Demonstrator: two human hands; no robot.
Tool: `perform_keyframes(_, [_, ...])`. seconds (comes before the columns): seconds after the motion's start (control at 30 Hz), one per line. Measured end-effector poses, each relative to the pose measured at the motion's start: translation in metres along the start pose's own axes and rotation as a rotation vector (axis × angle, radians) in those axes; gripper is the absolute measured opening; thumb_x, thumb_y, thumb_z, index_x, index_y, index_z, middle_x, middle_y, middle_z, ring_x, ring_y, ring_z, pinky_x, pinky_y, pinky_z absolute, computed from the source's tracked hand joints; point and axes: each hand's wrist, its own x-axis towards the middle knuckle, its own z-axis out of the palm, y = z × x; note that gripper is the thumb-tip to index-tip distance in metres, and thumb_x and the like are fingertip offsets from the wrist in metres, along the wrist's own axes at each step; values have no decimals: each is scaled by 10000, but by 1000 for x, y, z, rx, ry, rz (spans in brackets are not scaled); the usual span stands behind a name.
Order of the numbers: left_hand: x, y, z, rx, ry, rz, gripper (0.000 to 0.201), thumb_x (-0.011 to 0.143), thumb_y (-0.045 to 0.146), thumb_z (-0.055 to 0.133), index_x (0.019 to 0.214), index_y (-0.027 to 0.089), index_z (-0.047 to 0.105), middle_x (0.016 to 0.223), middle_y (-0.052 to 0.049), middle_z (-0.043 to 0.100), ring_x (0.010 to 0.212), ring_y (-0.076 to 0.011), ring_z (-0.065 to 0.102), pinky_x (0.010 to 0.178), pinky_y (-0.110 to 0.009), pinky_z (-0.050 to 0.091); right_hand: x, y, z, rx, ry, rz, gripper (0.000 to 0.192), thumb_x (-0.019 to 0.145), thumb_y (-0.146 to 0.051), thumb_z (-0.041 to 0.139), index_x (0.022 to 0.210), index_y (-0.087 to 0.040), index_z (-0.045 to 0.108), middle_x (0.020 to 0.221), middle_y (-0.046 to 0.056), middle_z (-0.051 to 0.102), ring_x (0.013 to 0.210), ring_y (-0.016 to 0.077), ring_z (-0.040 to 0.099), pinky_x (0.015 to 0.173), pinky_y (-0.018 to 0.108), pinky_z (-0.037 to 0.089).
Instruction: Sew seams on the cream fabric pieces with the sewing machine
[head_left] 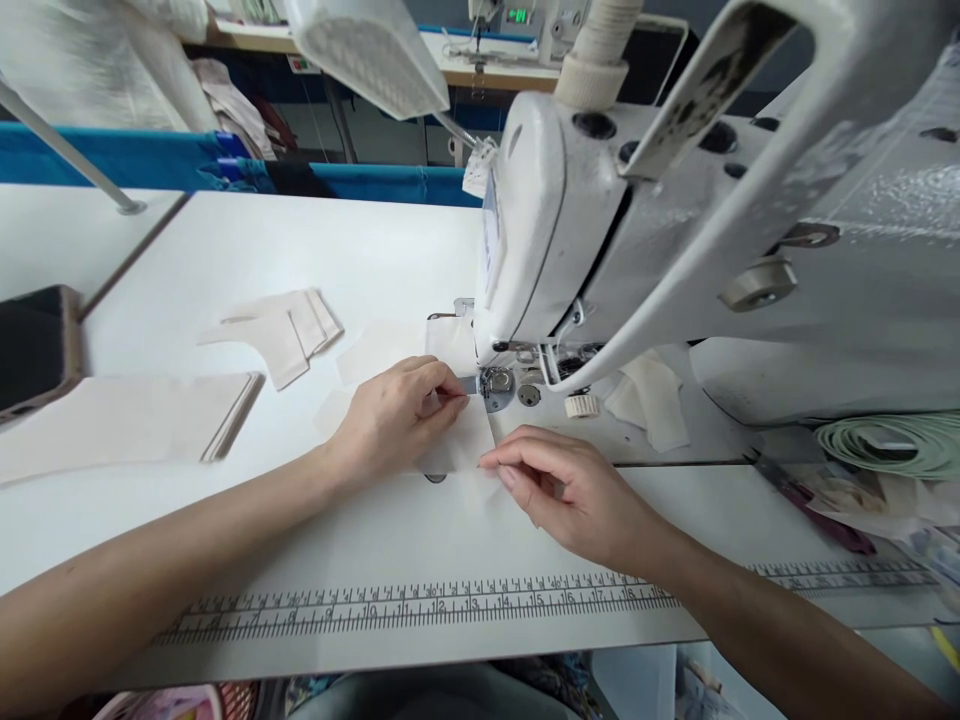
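Observation:
A thin white piece of fabric (463,447) lies on the sewing machine's bed, its right edge in line with the presser foot (496,381). My left hand (405,408) rests on it, thumb and forefinger pinched on the fabric just left of the foot. Lower right, my right hand (574,490) pinches the near right corner of the same fabric between thumb and fingertips. Above both hands looms the white sewing machine (532,230), and its needle is hard to make out.
Cut cream pieces (281,330) and a longer stack (135,420) lie to the left, beside a phone (37,345). Cream scraps (651,400), a coiled green cord (896,445) and scissors (814,505) are at right. A printed ruler (480,600) runs along the front edge.

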Motion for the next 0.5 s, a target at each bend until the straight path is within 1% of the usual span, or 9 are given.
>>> perform_keyframes(0.07, [2, -1, 0, 19, 5, -3, 164, 890, 293, 499, 819, 189, 604, 787, -8, 608, 742, -145, 551, 621, -257, 404, 1, 1, 1, -5, -4, 11, 224, 955, -251, 446, 1007, -179, 651, 889, 37, 631, 659, 91, 520, 530, 218, 392])
perform_keyframes(0.2, [3, -2, 0, 60, -35, -13, 172, 881, 291, 493, 829, 191, 623, 870, -28, 628, 844, -178, 572, 669, -277, 432, 1, 1, 2, 9, 0, 21, 217, 945, -244, 457, 996, -170, 655, 874, 35, 624, 648, 87, 513, 531, 213, 395])
perform_keyframes(0.37, [-4, -4, 1, 101, -51, 54, 159, 881, 270, 493, 818, 183, 609, 861, -33, 625, 813, -175, 564, 645, -273, 434, -3, 0, 1, 35, -43, 21, 196, 936, -246, 484, 1006, -185, 657, 895, 24, 614, 633, 77, 512, 529, 207, 397])
perform_keyframes(0.5, [-7, -6, 1, 80, -37, 66, 125, 870, 238, 502, 822, 180, 602, 845, -29, 618, 805, -166, 570, 654, -266, 436, -4, 0, 0, 14, -44, 8, 205, 938, -246, 482, 995, -177, 666, 857, 26, 609, 626, 80, 509, 528, 208, 393])
